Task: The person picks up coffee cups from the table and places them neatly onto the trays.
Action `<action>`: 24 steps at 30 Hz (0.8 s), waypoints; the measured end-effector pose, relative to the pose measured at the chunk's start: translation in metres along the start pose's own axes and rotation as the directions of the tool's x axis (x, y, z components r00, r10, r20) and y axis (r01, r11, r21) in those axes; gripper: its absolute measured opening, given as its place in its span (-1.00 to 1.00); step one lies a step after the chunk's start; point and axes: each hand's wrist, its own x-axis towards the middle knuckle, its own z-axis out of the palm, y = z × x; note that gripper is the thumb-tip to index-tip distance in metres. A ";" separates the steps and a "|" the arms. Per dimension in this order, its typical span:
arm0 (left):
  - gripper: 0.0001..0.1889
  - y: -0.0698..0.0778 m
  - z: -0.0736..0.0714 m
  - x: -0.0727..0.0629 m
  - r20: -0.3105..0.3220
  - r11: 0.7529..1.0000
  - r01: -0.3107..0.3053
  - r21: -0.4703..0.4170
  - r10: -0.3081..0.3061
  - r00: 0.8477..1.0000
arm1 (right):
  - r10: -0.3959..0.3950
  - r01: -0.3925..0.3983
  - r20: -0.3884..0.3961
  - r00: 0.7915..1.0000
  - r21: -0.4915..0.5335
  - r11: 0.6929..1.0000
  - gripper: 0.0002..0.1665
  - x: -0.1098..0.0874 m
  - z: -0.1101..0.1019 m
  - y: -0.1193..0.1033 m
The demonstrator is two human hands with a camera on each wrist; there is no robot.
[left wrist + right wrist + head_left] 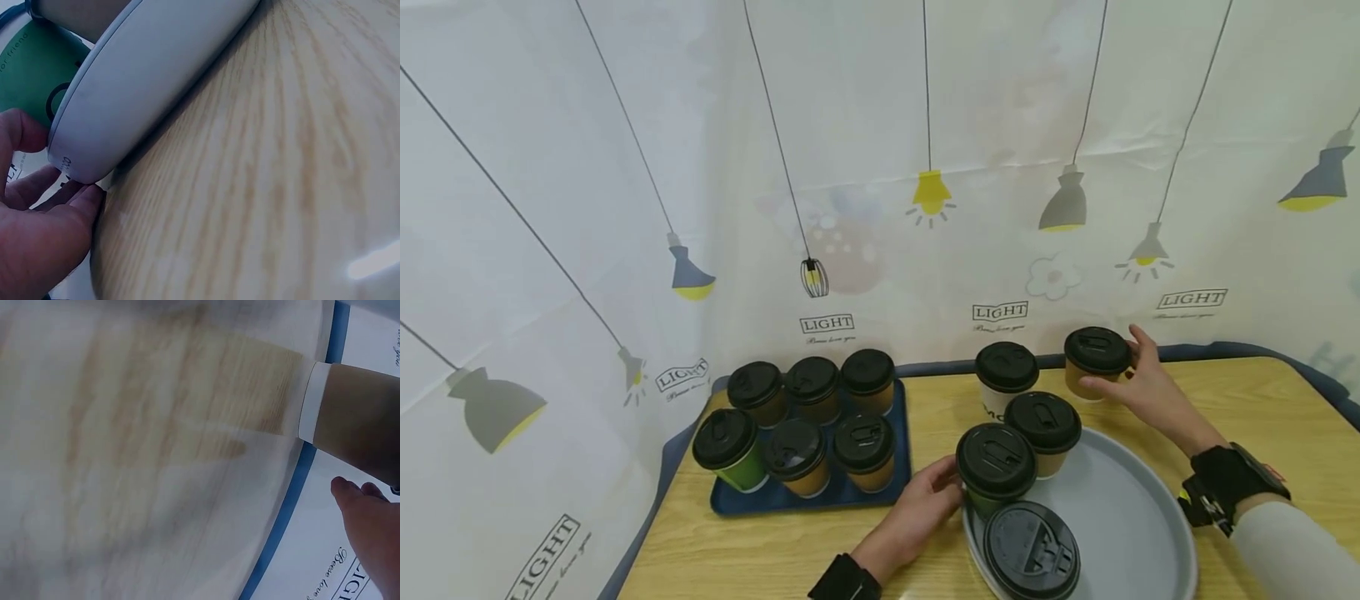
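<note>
At the back right, a brown paper cup [1097,354] with a black lid stands on the table. My right hand [1157,400] is spread around it, thumb in front and index finger raised behind the lid; in the right wrist view a gap shows between the fingertips [340,487] and the cup [356,419]. My left hand [917,508] pinches the rim of a round grey tray [1180,533], fingers at its lower edge in the left wrist view. Beside it on the tray are a green cup [996,467], a brown cup [1045,421] and another black-lidded cup [1032,550].
A white cup [1006,371] with a black lid stands behind the round tray. To the left, a dark blue rectangular tray [880,500] holds several black-lidded cups. A white printed curtain [880,208] hangs along the table's back and left edges.
</note>
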 end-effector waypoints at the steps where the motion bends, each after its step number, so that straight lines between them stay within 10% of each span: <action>1: -0.39 0.000 0.000 0.000 -0.002 1.000 -0.004 -0.002 0.004 1.000 | 0.004 -0.004 0.004 1.000 0.005 1.000 0.51 0.001 0.000 0.000; 24: -0.43 0.000 0.000 0.001 -0.005 1.000 0.016 -0.019 -0.016 1.000 | -0.042 0.041 -0.047 0.998 -0.033 0.999 0.39 0.001 -0.001 -0.009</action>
